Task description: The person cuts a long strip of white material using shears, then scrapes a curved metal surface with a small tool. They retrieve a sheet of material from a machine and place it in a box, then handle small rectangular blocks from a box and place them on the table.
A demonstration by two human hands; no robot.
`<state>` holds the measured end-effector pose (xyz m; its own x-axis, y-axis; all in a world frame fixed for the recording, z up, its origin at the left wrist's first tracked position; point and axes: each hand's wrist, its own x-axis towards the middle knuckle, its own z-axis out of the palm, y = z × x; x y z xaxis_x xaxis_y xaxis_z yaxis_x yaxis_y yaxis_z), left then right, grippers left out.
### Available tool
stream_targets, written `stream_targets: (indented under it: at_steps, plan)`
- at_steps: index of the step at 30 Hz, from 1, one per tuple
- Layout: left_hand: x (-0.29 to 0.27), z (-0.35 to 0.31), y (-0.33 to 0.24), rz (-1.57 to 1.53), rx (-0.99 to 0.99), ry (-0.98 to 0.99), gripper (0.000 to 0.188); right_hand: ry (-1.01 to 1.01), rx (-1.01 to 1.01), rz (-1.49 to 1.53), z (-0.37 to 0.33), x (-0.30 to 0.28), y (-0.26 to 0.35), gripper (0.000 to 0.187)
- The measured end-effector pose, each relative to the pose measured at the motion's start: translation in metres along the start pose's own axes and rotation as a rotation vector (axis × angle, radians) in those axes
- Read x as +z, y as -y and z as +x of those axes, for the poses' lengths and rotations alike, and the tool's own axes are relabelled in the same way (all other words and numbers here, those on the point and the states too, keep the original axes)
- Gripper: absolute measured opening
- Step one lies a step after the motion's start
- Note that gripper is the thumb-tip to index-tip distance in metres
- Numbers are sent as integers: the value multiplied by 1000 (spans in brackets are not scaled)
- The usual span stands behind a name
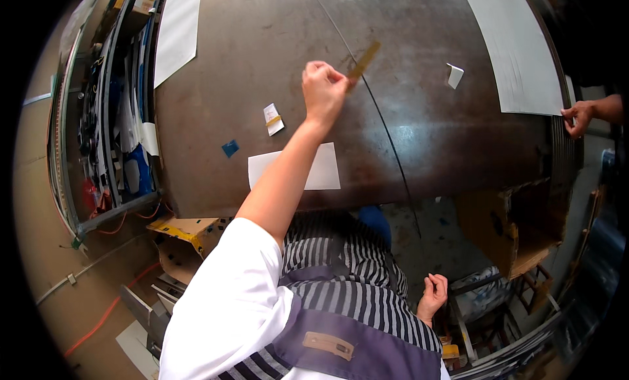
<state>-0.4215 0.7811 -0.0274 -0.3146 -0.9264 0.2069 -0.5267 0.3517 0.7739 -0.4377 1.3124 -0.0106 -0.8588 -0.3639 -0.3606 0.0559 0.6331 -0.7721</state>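
Work appears under way: a yellowish-brown strip [367,56], blurred, is in hand, not set down; a white sheet [324,170] lies lower centre. What remains cannot be determined. Strip is at upper centre, pinched by the left hand [323,92]. Right hand [432,297], lower right, is well apart, fingers curled; contents cannot be told.

Head view, wide fisheye, left of a side-by-side pair, worn on the head at the near side of the worktop [249,46]. It faces steeply downward, close over the wearer's torso [347,301]; floor [39,183] enters to the worktop's left, edges bowing rimward.
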Motion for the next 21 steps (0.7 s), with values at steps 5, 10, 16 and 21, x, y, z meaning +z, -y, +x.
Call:
stream_targets:
  at_steps: [5, 10, 16, 21]
  plan:
    - [16, -60, -26, 48, 82, 314, 18, 33, -63, -53, 7, -2, 13, 10]
    - [28, 2, -3, 116, 21, 98, 20, -1, -108, -94, 5, 4, 10, 9]
    - [32, -64, -27, 64, 96, 299, 20, -21, -100, -59, 4, 8, 6, 8]
    - [30, 37, 12, 138, 68, 34, 20, 26, -45, -33, 6, 0, 8, 9]
